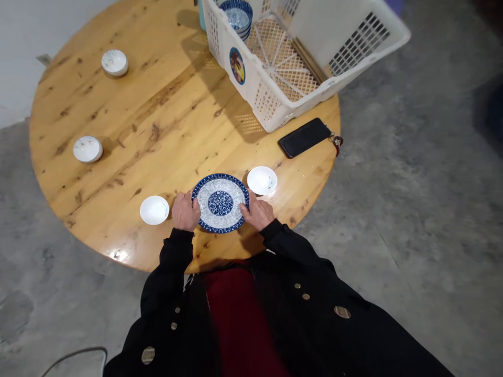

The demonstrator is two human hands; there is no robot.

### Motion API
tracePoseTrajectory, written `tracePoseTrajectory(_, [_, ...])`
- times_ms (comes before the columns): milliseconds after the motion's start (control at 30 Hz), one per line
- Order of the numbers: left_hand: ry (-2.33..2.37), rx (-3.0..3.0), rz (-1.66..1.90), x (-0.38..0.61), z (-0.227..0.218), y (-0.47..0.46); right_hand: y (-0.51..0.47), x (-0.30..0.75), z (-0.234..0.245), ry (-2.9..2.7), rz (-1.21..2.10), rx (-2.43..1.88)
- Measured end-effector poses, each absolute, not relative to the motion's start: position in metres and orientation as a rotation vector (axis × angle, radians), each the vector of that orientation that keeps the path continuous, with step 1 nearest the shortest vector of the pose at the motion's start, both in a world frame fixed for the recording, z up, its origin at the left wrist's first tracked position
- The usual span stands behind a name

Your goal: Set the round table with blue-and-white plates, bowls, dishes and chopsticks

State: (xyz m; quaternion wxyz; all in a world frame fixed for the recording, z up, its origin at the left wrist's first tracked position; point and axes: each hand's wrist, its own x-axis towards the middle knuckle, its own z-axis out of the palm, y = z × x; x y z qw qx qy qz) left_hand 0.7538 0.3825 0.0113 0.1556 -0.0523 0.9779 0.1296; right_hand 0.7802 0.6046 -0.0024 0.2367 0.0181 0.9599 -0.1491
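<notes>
A blue-and-white patterned plate (220, 202) lies flat on the round wooden table (165, 120) near its front edge. My left hand (185, 211) grips the plate's left rim with curled fingers. My right hand (257, 212) grips the right rim the same way. A small white bowl (154, 210) sits just left of my left hand. Another small white bowl (262, 180) sits just behind my right hand.
Two more small bowls stand at the left (87, 149) and far left back (114, 62). A white plastic basket (298, 57) at the back right holds stacked blue bowls (236, 15). A black phone (304, 137) with a key ring lies by the table's right edge.
</notes>
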Motion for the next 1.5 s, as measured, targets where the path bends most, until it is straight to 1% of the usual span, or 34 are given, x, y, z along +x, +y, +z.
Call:
tracePoseTrajectory(200, [2.833,-0.108,0.358,0.754,0.006,0.376,0.602,0.776,0.001,2.590,-0.403,0.017])
tracePoseTrajectory(300, [2.834,-0.069,0.431,0.751,0.004,0.368,0.603,0.777,0.001,2.601,-0.472,0.022])
tracePoseTrajectory(367, [2.799,-0.057,0.570,0.748,0.000,0.361,0.603,0.780,-0.003,2.614,-0.608,0.056])
tracePoseTrajectory(567, [2.442,-0.116,1.107,0.733,-0.016,0.345,0.593,0.787,-0.028,2.562,-1.191,0.286])
tracePoseTrajectory(667, [2.381,-0.109,1.232,0.730,-0.024,0.343,0.583,0.786,-0.035,2.547,-1.350,0.391])
tracePoseTrajectory(867, [2.377,-0.115,1.358,0.733,-0.026,0.344,0.572,0.787,-0.035,2.526,-1.398,0.578])
tracePoseTrajectory(1133, [2.083,-0.124,1.636,0.768,0.007,0.338,0.562,0.836,-0.027,2.501,-1.617,0.651])
tracePoseTrajectory(1267, [2.000,-0.082,1.663,0.786,0.011,0.334,0.560,0.863,-0.020,2.505,-1.667,0.675])
tracePoseTrajectory(1500, [2.017,0.089,1.611,0.808,0.001,0.341,0.558,0.917,-0.016,2.493,-1.803,0.848])
